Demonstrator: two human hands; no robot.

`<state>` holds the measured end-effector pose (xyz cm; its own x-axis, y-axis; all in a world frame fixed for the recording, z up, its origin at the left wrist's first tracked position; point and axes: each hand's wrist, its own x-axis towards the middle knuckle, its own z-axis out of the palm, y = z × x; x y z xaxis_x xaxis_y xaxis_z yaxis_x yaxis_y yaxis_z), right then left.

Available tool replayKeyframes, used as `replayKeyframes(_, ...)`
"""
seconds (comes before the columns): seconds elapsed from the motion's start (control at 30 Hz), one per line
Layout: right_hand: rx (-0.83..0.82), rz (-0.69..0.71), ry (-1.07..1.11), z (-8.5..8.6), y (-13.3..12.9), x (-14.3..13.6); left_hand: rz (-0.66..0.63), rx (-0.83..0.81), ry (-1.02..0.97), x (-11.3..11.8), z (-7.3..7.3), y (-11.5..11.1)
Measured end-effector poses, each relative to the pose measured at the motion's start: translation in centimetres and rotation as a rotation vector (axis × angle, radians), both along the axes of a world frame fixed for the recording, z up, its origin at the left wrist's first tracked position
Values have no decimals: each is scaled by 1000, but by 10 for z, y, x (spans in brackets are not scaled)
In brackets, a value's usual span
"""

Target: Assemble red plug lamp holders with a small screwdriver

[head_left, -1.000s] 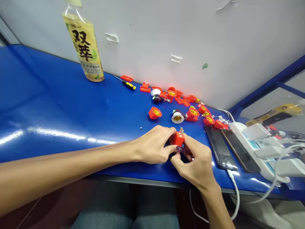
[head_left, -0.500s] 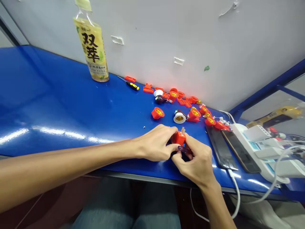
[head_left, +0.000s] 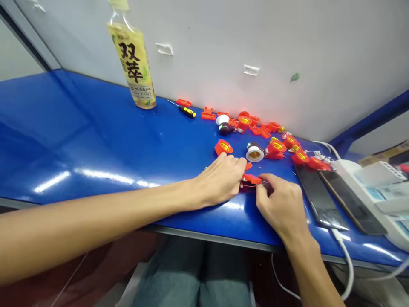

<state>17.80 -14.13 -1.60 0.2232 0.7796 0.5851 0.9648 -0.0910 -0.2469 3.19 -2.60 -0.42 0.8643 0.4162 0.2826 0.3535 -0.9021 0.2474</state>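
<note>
A red plastic plug housing (head_left: 252, 178) is low over the blue table, between my two hands. My left hand (head_left: 223, 179) is closed on its left side, the fingertips hidden behind the knuckles. At its right end my right hand (head_left: 283, 204) pinches with curled thumb and index finger. A thin wire seems to show beneath the red plastic, and the plug's prongs are out of sight. Just beyond my left knuckles sits a red lamp socket ring (head_left: 224, 147) with a gold-coloured inside. A white-rimmed lamp socket (head_left: 254, 154) lies behind the housing.
Red socket parts (head_left: 275, 148) are scattered along the wall. A black-and-yellow screwdriver (head_left: 187, 111) lies near a drink bottle (head_left: 137, 68). To the right are two phones (head_left: 319, 196), a white power strip (head_left: 351, 168) and a white cable (head_left: 343, 251).
The red plug housing was upright with its metal prongs showing; now it lies flatter and the prongs are hidden. My hands have moved slightly apart. The view has shifted left.
</note>
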Motion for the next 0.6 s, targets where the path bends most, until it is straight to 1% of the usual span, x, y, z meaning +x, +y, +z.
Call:
replayKeyframes(0.07, -32, -1, 8, -1, 1, 1, 8, 76, 24, -1, 0, 0)
replayKeyframes(0.13, -48, -9, 16, 0, -1, 3, 25, 116, 40, -3, 2, 0)
replayKeyframes(0.23, -48, -12, 30, 2, -5, 6, 40, 98, 52, -7, 8, 2)
replayKeyframes(0.3, -36, 11, 40, 4, -8, 6, 56, 57, 60, -10, 12, 3)
replayKeyframes(0.37, -34, 83, 56, 5, -11, 5, 74, -48, 32, -12, 16, 5)
replayKeyframes(0.47, -58, 205, 66, 5, -14, 2, 95, -295, -57, -13, 21, 11)
replayKeyframes(0.53, -72, 230, 66, 5, -14, 1, 86, -478, -92, -14, 25, 16)
replayKeyframes(0.6, -73, 226, 70, 4, -14, 1, 22, -680, -106, -15, 28, 20)
